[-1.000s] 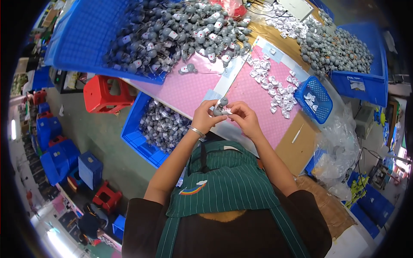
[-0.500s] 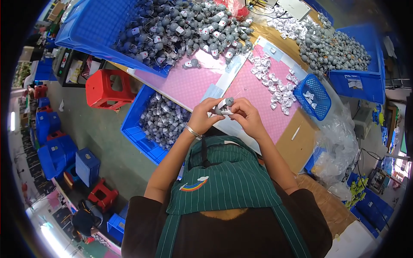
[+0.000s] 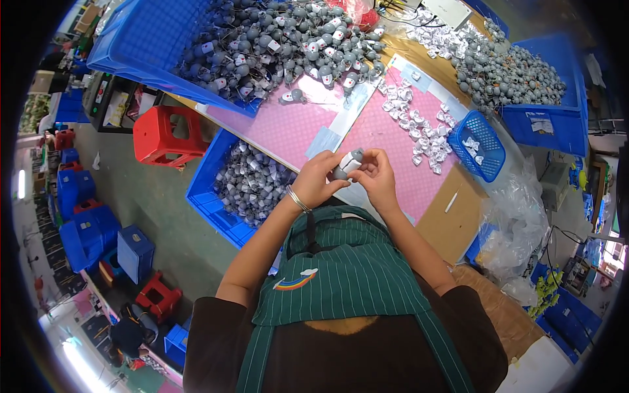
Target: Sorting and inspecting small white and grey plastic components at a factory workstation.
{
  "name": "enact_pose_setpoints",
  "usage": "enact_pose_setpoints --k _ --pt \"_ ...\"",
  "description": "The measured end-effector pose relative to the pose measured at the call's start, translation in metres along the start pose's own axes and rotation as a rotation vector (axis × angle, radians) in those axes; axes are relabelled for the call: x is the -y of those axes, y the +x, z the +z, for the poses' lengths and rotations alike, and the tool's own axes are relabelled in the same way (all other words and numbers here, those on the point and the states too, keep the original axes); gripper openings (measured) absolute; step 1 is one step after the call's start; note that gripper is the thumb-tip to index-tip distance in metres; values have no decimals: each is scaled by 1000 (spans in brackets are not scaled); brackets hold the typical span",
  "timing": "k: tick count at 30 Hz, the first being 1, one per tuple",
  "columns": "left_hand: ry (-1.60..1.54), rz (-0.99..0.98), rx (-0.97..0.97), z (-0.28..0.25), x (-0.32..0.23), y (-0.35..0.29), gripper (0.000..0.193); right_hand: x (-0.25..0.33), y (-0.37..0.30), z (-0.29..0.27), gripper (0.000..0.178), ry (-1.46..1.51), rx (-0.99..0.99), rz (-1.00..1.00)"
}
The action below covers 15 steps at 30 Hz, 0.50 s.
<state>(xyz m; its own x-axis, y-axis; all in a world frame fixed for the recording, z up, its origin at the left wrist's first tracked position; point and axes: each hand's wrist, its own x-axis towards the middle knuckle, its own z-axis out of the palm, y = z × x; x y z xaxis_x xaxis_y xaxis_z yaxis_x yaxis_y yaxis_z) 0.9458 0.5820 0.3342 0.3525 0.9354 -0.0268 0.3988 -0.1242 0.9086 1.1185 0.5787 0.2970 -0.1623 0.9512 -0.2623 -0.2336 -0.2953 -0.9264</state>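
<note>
Close in front of my apron, both hands hold one small grey-and-white toy figure (image 3: 348, 164) above the edge of the table. My left hand (image 3: 314, 181) is closed around its grey lower end. With bent fingers, my right hand (image 3: 379, 180) grips the other side, the thumb against the white part. The figure is tilted, its white piece lying along the grey body. Past my right hand, small white plastic pieces (image 3: 426, 134) are scattered over the pink table mat (image 3: 375, 134). A heap of similar grey figures (image 3: 275, 49) with white fronts lies beyond my left hand.
A blue bin (image 3: 226, 219) of grey-and-white parts stands below the table at left, near a red stool (image 3: 167, 136). A small blue basket (image 3: 493, 167) and a white pen (image 3: 451, 202) lie at right. Another blue bin (image 3: 547, 128) stands behind grey parts (image 3: 504, 75).
The toy figure has turned in my hands, and its white piece now shows along its length. My right fingers have shifted on it. Both hands remain in nearly the same place.
</note>
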Motion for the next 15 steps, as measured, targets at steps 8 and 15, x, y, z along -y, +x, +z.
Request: enact_pose_setpoints --k 8,15 --pt "5 -57 163 3 25 0 44 -21 3 -2 32 30 113 92" --pt "-68 -256 88 7 52 -7 38 -52 25 11 31 -35 62 131"
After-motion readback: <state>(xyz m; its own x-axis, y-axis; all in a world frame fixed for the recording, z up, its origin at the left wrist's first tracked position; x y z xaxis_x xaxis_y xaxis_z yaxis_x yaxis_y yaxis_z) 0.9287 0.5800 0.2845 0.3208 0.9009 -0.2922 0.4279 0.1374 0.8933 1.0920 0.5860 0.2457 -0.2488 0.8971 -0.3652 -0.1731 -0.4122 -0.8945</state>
